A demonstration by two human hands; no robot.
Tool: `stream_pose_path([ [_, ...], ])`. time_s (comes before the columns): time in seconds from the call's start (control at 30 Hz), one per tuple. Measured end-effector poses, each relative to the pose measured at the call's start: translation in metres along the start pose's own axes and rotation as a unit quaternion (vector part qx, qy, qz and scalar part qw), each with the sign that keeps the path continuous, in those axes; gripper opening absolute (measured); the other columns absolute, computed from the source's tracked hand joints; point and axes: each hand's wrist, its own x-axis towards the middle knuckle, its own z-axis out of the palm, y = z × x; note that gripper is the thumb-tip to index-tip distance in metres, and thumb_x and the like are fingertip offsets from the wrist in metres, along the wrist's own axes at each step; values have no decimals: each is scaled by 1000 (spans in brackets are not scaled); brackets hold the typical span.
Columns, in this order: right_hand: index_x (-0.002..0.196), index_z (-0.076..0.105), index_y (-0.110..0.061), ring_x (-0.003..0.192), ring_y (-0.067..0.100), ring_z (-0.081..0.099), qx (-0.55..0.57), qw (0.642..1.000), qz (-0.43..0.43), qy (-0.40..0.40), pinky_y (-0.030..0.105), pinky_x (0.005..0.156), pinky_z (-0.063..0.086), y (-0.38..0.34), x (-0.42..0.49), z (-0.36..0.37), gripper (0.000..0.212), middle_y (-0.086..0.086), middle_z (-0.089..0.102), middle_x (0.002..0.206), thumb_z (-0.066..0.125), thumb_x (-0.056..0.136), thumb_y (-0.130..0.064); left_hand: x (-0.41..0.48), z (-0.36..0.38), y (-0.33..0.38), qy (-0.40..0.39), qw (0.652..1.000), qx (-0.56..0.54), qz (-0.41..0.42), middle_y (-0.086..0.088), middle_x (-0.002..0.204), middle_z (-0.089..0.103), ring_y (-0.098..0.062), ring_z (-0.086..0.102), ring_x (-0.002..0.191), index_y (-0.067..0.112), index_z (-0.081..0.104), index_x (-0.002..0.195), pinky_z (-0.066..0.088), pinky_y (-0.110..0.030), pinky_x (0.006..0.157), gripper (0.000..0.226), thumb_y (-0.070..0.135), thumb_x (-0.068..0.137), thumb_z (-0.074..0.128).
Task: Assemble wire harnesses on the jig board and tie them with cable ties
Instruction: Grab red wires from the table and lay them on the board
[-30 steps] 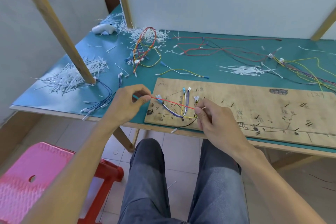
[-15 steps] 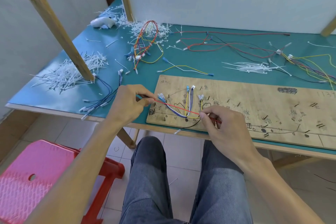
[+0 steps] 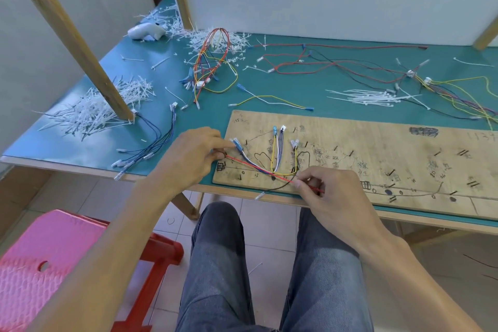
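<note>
A wooden jig board (image 3: 377,148) lies on the green table near its front edge. Blue, white, yellow, purple and black wires (image 3: 275,159) run between pegs at the board's left end. A thin red wire (image 3: 258,168) stretches low across them. My left hand (image 3: 194,155) pinches the red wire's left end at the board's left edge. My right hand (image 3: 320,187) pinches the same wire near the board's front edge, and a short red tail sticks out past its fingers.
Loose white cable ties (image 3: 369,97) lie behind the board. A bigger heap of ties (image 3: 97,110) surrounds a slanted wooden post (image 3: 80,43) at left. Finished wire bundles (image 3: 213,62) and loose wires (image 3: 458,89) cover the table's back. A pink stool (image 3: 40,269) stands at lower left.
Both hands have brought the taut red wire down onto the board. My right hand slid toward the board's front edge, and my left hand moved in to the board's left edge.
</note>
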Motion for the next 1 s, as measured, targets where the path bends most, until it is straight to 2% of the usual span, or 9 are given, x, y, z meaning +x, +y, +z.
stream_pose_path([
  [0.1, 83, 73, -31, 63, 13, 56, -6, 1000, 14, 2, 28, 61, 47, 3, -4, -5, 12, -10, 62, 63, 77, 94, -34, 3, -8, 5, -48, 993, 101, 21, 5, 96, 69, -23, 64, 98, 29, 74, 128, 55, -41, 75, 40, 5, 96, 69],
  [0.23, 85, 76, -32, 64, 14, 57, -28, 999, 26, 11, 31, 62, 48, 5, -11, -14, 10, -9, 62, 61, 78, 93, -37, 0, -11, 18, -112, 967, 227, 15, 11, 110, 62, -16, 58, 112, 41, 51, 143, 55, -37, 76, 55, 11, 97, 56],
  [0.33, 88, 80, -35, 60, 8, 56, -48, 998, 49, 13, 31, 63, 48, 7, -16, -20, 7, -13, 65, 63, 79, 91, -41, -6, -11, 28, -125, 958, 256, -16, 8, 117, 63, -16, 53, 118, 36, 42, 149, 55, -34, 78, 61, 14, 94, 59],
  [0.43, 87, 83, -35, 72, 1, 63, -41, 997, 68, 26, 27, 69, 50, 9, -20, -25, 2, -18, 71, 75, 83, 89, -36, -13, -11, 47, -71, 952, 296, -42, 5, 128, 64, -20, 54, 121, 27, 53, 141, 54, -38, 90, 52, 18, 91, 62],
  [0.53, 86, 84, -32, 79, 5, 65, -26, 994, 85, 62, 36, 76, 54, 10, -23, -27, 4, -16, 71, 81, 86, 87, -28, -22, 4, 78, -28, 972, 234, 7, -1, 124, 69, -28, 64, 109, 16, 70, 122, 57, -43, 83, 52, 6, 71, 76],
  [0.63, 83, 84, -30, 81, 6, 66, -9, 989, 101, 105, 41, 79, 55, 12, -25, -32, 7, -17, 71, 81, 90, 83, -27, -30, 30, 103, -48, 982, 178, 51, -1, 134, 64, -25, 63, 117, 17, 67, 130, 59, -42, 90, 54, 10, 77, 75],
  [0.73, 81, 84, -31, 82, 5, 66, -7, 987, 112, 116, 40, 80, 55, 19, -29, -40, 9, -18, 72, 81, 91, 81, -27, -32, 42, 108, -46, 987, 153, 35, 0, 134, 62, -23, 61, 120, 18, 63, 137, 58, -41, 90, 58, 10, 80, 71],
  [0.87, 81, 83, -36, 79, 3, 64, 8, 984, 145, 101, 33, 78, 55, 30, -31, -52, 9, -20, 73, 82, 91, 80, -31, -33, 48, 113, -35, 987, 158, 2, 1, 117, 67, -23, 63, 108, 15, 65, 135, 56, -38, 84, 64, 8, 72, 77],
  [1.0, 79, 82, -37, 70, 6, 64, 37, 978, 172, 114, 13, 63, 47, 39, -31, -64, 12, -21, 74, 77, 93, 78, -33, -35, 55, 121, -31, 986, 164, -21, -5, 118, 67, -28, 64, 110, 10, 71, 127, 57, -44, 86, 58, 10, 70, 82],
])
